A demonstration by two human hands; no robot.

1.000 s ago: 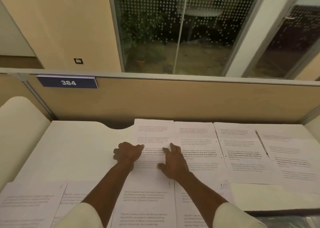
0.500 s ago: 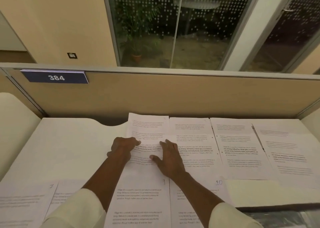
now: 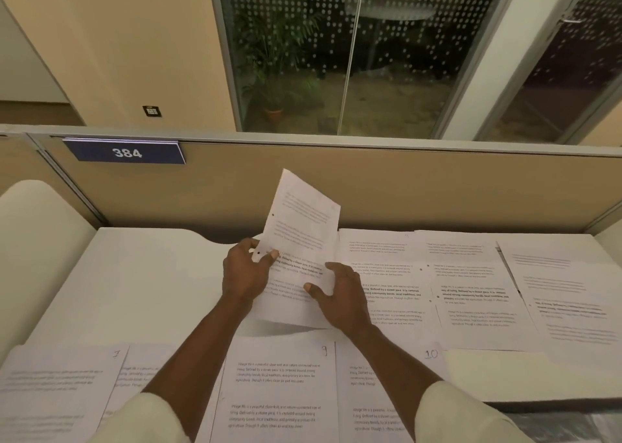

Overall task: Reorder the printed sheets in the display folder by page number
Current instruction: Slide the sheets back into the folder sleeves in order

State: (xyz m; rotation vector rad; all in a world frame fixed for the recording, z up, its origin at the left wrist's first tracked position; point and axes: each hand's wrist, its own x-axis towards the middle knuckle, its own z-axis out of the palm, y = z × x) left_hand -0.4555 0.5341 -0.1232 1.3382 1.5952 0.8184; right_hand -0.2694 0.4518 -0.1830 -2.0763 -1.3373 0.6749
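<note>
You can read "384" in white on the blue plate (image 3: 126, 152) fixed to the partition (image 3: 370, 186). In the near row, a handwritten "7" tops the left sheet (image 3: 60, 392), "9" the middle sheet (image 3: 279, 392), and an underlined "10" the right sheet (image 3: 370, 415). The middle sheet's print begins "Village life is a peaceful, close-knit". On the far sheet (image 3: 387, 274), bold print reads "Defined by a slower pace". The remaining print is too small for you to read.
</note>
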